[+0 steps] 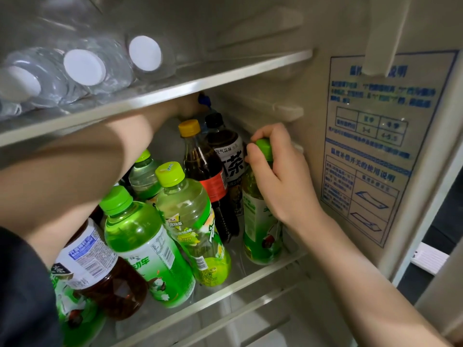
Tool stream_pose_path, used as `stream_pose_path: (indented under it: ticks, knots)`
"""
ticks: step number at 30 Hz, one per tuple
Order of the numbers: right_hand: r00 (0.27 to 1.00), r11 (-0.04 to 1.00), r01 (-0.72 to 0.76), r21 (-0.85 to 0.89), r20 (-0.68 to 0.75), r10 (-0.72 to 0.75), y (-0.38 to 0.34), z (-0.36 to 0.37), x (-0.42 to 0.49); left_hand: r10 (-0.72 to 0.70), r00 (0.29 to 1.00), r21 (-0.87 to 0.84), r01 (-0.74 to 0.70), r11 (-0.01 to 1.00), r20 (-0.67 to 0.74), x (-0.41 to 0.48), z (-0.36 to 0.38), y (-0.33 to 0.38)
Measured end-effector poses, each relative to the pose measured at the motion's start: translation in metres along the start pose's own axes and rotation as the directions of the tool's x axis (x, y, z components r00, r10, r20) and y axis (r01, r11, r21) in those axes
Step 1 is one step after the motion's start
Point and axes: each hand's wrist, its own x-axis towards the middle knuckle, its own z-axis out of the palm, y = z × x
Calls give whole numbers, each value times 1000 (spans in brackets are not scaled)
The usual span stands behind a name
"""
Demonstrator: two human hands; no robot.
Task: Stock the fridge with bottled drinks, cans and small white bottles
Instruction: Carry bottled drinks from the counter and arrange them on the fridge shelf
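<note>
We see the inside of a pale cream fridge point(325, 33). Its glass top shelf point(175, 92) runs across the upper part, and the glass lower shelf point(250, 276) sits under it. A big sticker with blue print point(375, 146) is stuck on the right wall.

At the left of the top shelf, clear plastic water bottles with round white caps point(82, 68) lie on their sides. They are packed close together, and their caps face us.

The lower shelf is full of drinks. Near its front left corner is a brown tea bottle with a white and blue label point(100, 276). Just beside it a bright green plastic bottle with a green cap point(140, 241) tilts to the left. Next to that, a pale yellow-green bottle with a lime cap point(190, 216) tilts the same way. Toward the back stand a dark cola bottle with a yellow cap point(203, 166) and a dark tea bottle with a black cap point(230, 156), side by side.

At the right edge of the lower shelf, a green tea bottle with a green label point(258, 221) stands upright. The right hand point(280, 176) has its fingers curled around the bottle's neck and green cap.

The left hand point(185, 106) reaches under the top shelf to the back, near a bottle with a blue cap point(204, 100). The top shelf hides its fingers, so we cannot tell if it holds anything.
</note>
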Motion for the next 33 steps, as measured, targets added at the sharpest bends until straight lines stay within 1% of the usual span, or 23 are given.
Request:
stream_pose_path:
  ticks: [4,9,11,12,14,15,17,19,21,22,24,25,26,27,29,31,33]
  knots:
    - [1000,1000,-5,0,7,5,0,0,-1,-14,1000,-16,14,1000,14,-1,1,-3]
    - [1000,1000,-2,-31,3,2,2,0,-1,-10,1000,-38,10,999,-4,-3,1,-4]
    - [1000,1000,2,-27,3,-2,2,0,-1,27,999,-85,-24,996,32,-4,2,-1]
    - [1000,1000,5,-26,2,-5,2,0,-1,70,997,-114,-66,991,38,-5,3,0]
    - [1000,1000,10,-27,-3,-10,2,0,0,139,990,-172,-138,975,-7,-9,5,4]
    - [1000,1000,11,-25,-6,-11,2,0,0,146,989,-189,-148,971,-26,-11,5,5]
    - [1000,1000,8,-22,-10,-9,1,1,1,154,987,-183,-159,970,-42,-13,3,4]
    - [1000,1000,5,-23,-10,-5,0,2,1,125,992,-174,-125,977,-8,-13,1,1]
    - [1000,1000,7,-24,-11,-7,0,2,1,118,993,-180,-120,976,-19,-18,-1,1]
    - [1000,1000,11,-28,-14,-11,0,1,1,140,989,-178,-146,973,-49,-21,-2,3]
    - [1000,999,18,-31,-21,-19,0,1,1,209,976,-163,-216,963,-61,-27,-3,9]
    - [999,999,20,-30,-25,-21,0,1,1,257,966,-173,-259,950,-39,-31,-5,13]
    - [999,999,21,-27,-27,-21,-1,1,1,279,960,-209,-271,940,8,-35,-8,17]
    - [999,1000,20,-23,-26,-20,-1,1,1,289,955,-256,-262,930,71,-38,-9,18]
    - [1000,1000,17,-17,-24,-17,-1,1,0,326,931,-277,-274,921,162,-42,-12,18]
    - [999,1000,20,-20,-29,-21,0,0,-1,346,919,-286,-287,914,186,-41,-12,14]
    - [999,1000,21,-21,-32,-21,0,0,-1,343,919,-324,-271,907,192,-41,-11,13]
